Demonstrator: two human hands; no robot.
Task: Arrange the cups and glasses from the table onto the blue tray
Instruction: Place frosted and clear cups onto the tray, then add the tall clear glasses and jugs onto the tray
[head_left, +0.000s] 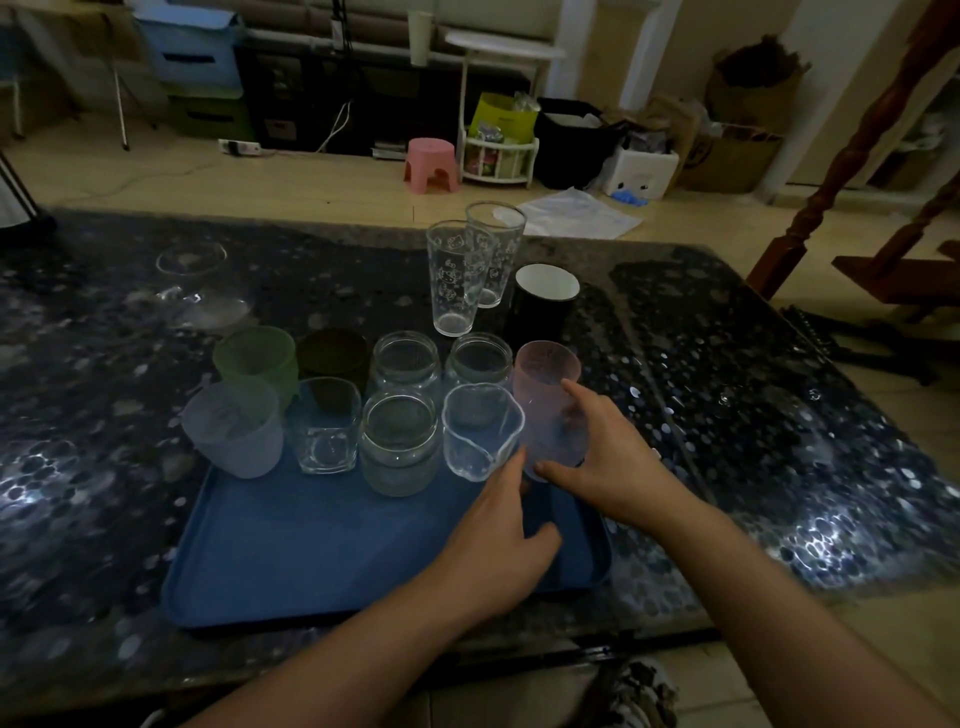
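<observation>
A blue tray (291, 561) lies on the dark speckled table (727, 364). Several cups and jars stand in two rows at its far end, among them a green cup (254, 358), a frosted white cup (234, 426), a square glass (324, 426) and a clear jar (399, 441). My right hand (608, 457) grips a pink frosted cup (545, 395) at the tray's right far corner. My left hand (498, 540) hovers over the tray, its fingertips touching a clear curved glass (480, 431). Two tall printed glasses (457, 275) and a black mug (540, 306) stand on the table beyond the tray.
A clear glass bowl (191, 258) and another clear piece (208, 306) sit on the table at the far left. The near half of the tray holds nothing. A wooden stair post (831, 171) rises at the right; a pink stool (431, 163) stands on the floor behind.
</observation>
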